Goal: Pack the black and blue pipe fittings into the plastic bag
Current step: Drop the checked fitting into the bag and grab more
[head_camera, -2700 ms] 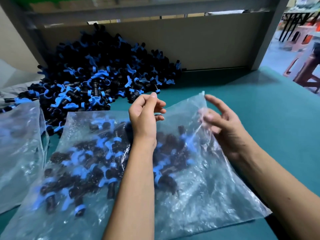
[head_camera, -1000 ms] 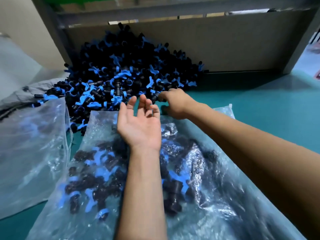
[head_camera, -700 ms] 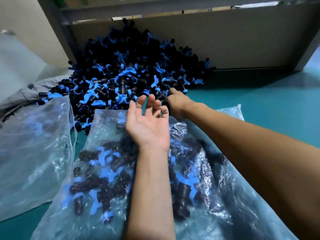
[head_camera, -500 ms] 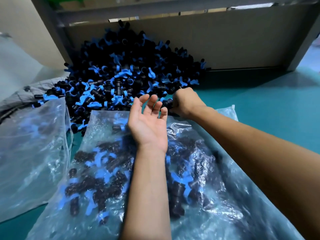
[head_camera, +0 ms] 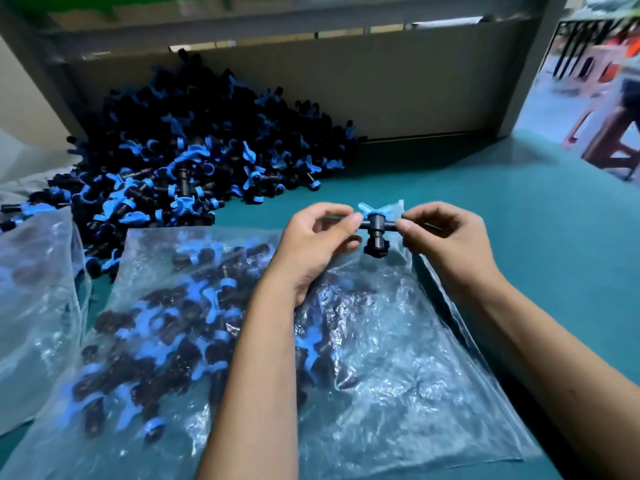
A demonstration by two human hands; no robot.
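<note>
One black and blue pipe fitting [head_camera: 375, 230] hangs above the far edge of the clear plastic bag [head_camera: 398, 368]. My left hand [head_camera: 317, 244] pinches its left stub and my right hand [head_camera: 446, 237] pinches its right stub. The bag lies flat on the green table under my forearms and holds several fittings [head_camera: 166, 327], mostly in its left half. A large heap of loose fittings [head_camera: 194, 157] is piled at the back left against the board.
A second clear bag [head_camera: 34, 306] lies at the left edge. A grey board [head_camera: 398, 91] walls off the back of the table [head_camera: 519, 220]. Chairs and stools [head_camera: 609, 133] stand beyond the table's right corner.
My right hand drew back from the heap with one fitting. My left hand turned over from palm-up and took the fitting's other end; both now hold it over the bag's far edge.
</note>
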